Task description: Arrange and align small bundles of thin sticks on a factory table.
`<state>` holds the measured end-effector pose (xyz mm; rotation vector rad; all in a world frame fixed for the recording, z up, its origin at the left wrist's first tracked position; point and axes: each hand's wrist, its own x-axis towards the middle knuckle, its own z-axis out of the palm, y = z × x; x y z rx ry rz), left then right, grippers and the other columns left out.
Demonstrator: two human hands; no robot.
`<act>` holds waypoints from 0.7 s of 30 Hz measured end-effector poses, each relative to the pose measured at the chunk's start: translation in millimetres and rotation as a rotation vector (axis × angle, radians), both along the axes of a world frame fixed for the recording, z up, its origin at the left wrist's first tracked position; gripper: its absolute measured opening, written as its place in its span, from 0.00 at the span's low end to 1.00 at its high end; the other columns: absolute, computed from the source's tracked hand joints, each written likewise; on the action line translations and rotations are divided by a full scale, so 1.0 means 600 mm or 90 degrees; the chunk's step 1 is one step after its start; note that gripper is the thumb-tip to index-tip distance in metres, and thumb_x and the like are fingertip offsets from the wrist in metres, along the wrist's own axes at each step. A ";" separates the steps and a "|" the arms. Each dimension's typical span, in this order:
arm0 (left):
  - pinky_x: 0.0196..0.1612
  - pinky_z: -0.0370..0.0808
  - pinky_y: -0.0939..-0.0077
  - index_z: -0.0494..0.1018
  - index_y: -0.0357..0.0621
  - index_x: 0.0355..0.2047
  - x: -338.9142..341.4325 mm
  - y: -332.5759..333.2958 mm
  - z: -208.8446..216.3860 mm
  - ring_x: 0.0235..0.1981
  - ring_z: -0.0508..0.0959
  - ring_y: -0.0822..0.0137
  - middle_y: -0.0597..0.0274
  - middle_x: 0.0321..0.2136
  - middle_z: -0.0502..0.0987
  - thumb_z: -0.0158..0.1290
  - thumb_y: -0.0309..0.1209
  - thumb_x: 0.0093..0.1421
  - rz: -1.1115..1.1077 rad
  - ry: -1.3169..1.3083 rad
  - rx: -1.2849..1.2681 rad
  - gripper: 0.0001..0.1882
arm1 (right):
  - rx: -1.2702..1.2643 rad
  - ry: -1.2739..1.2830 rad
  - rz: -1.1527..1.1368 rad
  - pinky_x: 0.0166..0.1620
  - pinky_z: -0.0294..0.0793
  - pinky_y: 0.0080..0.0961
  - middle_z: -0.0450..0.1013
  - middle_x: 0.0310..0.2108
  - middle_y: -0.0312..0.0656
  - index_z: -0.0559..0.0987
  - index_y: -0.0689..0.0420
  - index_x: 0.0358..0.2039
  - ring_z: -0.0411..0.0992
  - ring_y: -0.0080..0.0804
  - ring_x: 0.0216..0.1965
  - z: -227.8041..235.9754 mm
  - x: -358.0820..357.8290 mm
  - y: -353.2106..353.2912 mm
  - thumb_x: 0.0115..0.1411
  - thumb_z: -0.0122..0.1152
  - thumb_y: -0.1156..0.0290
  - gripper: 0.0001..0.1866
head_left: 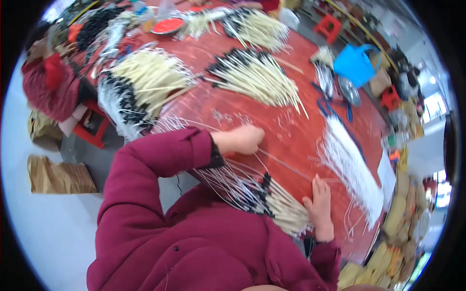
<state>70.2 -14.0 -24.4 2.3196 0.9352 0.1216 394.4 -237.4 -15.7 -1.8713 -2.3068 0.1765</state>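
My left hand (241, 139), in a dark red sleeve, lies closed on the red table (296, 136) and pinches thin white strands that run toward my body. My right hand (320, 203) rests flat with its fingers spread, beside a bundle of cream sticks with black bands (274, 203) that lies against my chest. A single long thin stick (286, 166) lies on the table between the two hands.
Other bundles of cream and black sticks (252, 77) fan out across the table, one at the left edge (145, 82). A pile of white strands (352, 169) lies to the right. A blue bag (354, 63) and red stools (92, 126) stand around the table.
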 end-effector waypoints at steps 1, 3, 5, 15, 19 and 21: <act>0.38 0.77 0.53 0.75 0.38 0.32 0.007 0.000 0.000 0.35 0.81 0.42 0.44 0.28 0.80 0.52 0.24 0.50 -0.015 -0.005 0.002 0.08 | 0.001 0.001 -0.001 0.68 0.55 0.48 0.59 0.69 0.56 0.66 0.71 0.63 0.58 0.58 0.65 0.000 0.003 -0.007 0.61 0.58 0.56 0.37; 0.40 0.80 0.52 0.79 0.31 0.31 0.017 -0.001 0.002 0.36 0.83 0.40 0.39 0.30 0.82 0.54 0.25 0.48 -0.016 0.028 0.012 0.11 | -0.009 0.009 -0.002 0.68 0.56 0.48 0.60 0.68 0.56 0.66 0.71 0.63 0.58 0.58 0.65 0.004 0.005 -0.014 0.63 0.55 0.53 0.37; 0.41 0.80 0.53 0.79 0.30 0.31 0.015 -0.006 0.003 0.38 0.82 0.40 0.38 0.31 0.82 0.54 0.25 0.48 -0.011 0.001 0.033 0.11 | -0.007 0.008 0.015 0.68 0.56 0.48 0.60 0.68 0.56 0.66 0.71 0.63 0.59 0.58 0.64 0.008 0.006 -0.015 0.64 0.54 0.51 0.37; 0.41 0.80 0.54 0.79 0.30 0.33 0.030 0.010 -0.039 0.38 0.82 0.41 0.39 0.33 0.82 0.55 0.25 0.47 -0.030 -0.002 0.058 0.12 | -0.036 0.031 0.007 0.66 0.56 0.51 0.60 0.67 0.59 0.66 0.71 0.62 0.58 0.61 0.64 0.016 -0.003 -0.003 0.66 0.49 0.43 0.41; 0.40 0.81 0.55 0.81 0.30 0.31 0.034 0.009 -0.046 0.37 0.83 0.42 0.40 0.32 0.82 0.56 0.25 0.46 -0.026 -0.026 0.072 0.12 | -0.059 0.019 0.010 0.68 0.54 0.48 0.60 0.67 0.59 0.65 0.72 0.63 0.58 0.58 0.65 0.021 -0.004 -0.006 0.68 0.47 0.45 0.40; 0.40 0.81 0.55 0.81 0.31 0.30 0.032 0.006 -0.042 0.37 0.83 0.42 0.40 0.32 0.82 0.56 0.25 0.46 -0.026 -0.031 0.075 0.12 | -0.056 0.009 0.003 0.68 0.53 0.48 0.59 0.67 0.60 0.65 0.72 0.64 0.57 0.58 0.65 0.015 -0.003 -0.004 0.68 0.46 0.44 0.41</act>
